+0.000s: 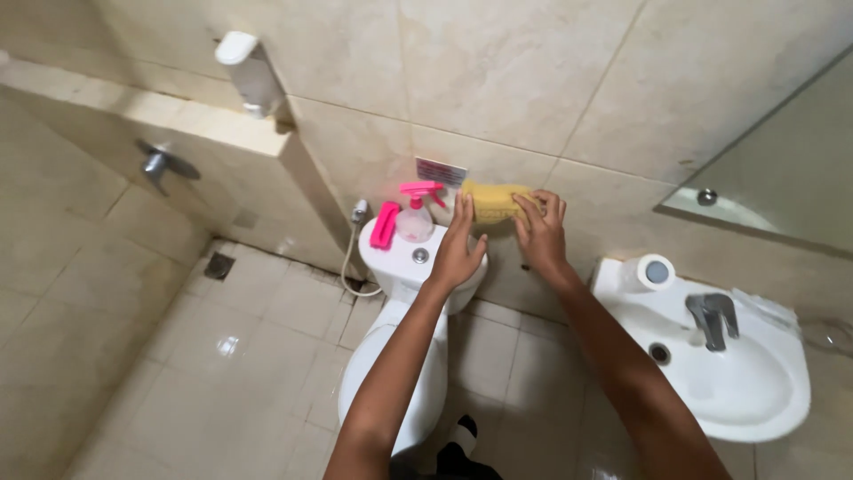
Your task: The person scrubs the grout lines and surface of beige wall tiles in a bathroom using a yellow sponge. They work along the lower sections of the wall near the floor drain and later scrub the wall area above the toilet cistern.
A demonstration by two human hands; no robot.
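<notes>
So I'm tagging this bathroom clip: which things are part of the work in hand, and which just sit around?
In hand: yellow rectangular sponge, held by both left hand and right hand above the white toilet tank.

Lying about: pink-capped spray bottle, pink brush, toilet paper roll, white sink.

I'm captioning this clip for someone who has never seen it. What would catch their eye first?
First, the two hands, left hand and right hand, gripping a yellow sponge against the tiled wall above the white toilet tank. Next, the bright pink spray bottle and pink brush on the tank lid. To the right, a paper roll sits on the white sink.
</notes>
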